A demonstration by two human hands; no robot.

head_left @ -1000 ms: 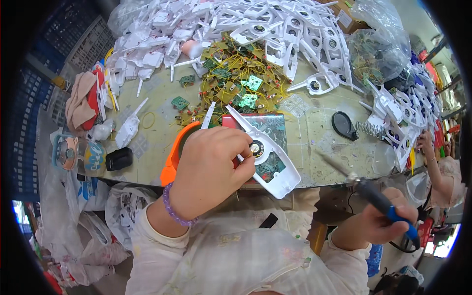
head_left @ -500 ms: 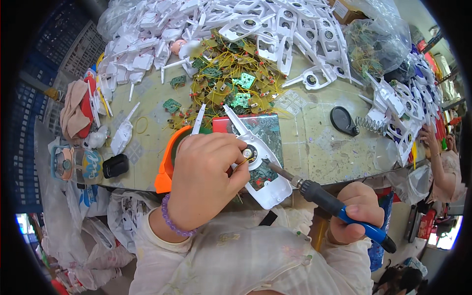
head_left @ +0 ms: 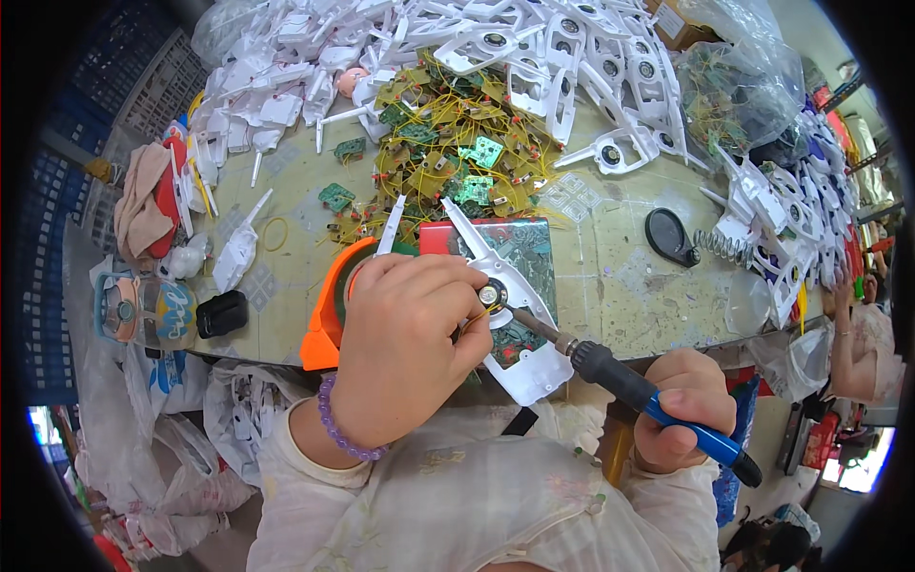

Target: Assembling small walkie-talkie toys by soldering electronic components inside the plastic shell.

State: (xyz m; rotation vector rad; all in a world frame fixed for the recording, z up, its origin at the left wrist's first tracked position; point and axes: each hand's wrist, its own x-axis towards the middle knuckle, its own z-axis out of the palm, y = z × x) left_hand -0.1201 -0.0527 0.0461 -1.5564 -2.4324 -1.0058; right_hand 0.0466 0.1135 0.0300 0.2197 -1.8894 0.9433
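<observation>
My right hand (head_left: 684,410) grips a soldering iron (head_left: 610,372) by its blue and black handle. Its metal tip is at the lower right edge of a small round speaker (head_left: 493,294), seated in a white plastic housing (head_left: 536,374). The fingers of my left hand (head_left: 415,329) are pinched together at the speaker's left side, with a thin yellowish wire just showing between them; they hide part of the housing. Underneath lies a flat red and dark green box (head_left: 534,250). An orange tape dispenser-like piece (head_left: 322,334) stands behind my left hand.
Beyond my hands lies a heap of green circuit boards with yellow wires (head_left: 448,162). White housings with speakers (head_left: 610,67) pile up at the back. A black oval lid (head_left: 667,235) and a coil spring (head_left: 721,245) are at right. Clear bottle (head_left: 162,310) and black case (head_left: 223,314) sit left.
The soldering iron's tip has come in from the housing's surface to the speaker's edge. Left hand, housing and surroundings appear shifted slightly right in view.
</observation>
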